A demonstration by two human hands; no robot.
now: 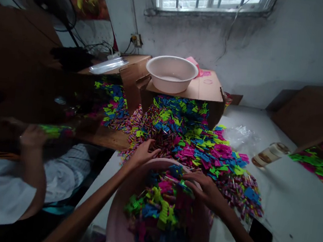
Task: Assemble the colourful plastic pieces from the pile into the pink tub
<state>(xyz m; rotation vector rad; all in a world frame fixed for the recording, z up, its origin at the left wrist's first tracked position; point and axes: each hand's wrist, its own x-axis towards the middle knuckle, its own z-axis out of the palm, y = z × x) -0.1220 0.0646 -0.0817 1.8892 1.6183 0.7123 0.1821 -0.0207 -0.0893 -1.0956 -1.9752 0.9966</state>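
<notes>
Basin (117,213) cut off at the lower edge; we lose its near side, and the pieces there sink into blur and shadow. Off left, a co-worker's hand (33,136) is smeared and dim. The person's right hand (204,188) curls over the basin's far rim, right side; whether it pinches anything, we cannot tell. The left hand (143,154), thumb and fingers parted, is by the rim's far left, the two hands apart. We note the basin as round, pink, between the forearms, and loaded with jumbled plastic pieces (164,212): lime, blue, magenta, some ribbed. Just beyond, a heap (187,151) mixes similar colours with slim, shiny tubes
</notes>
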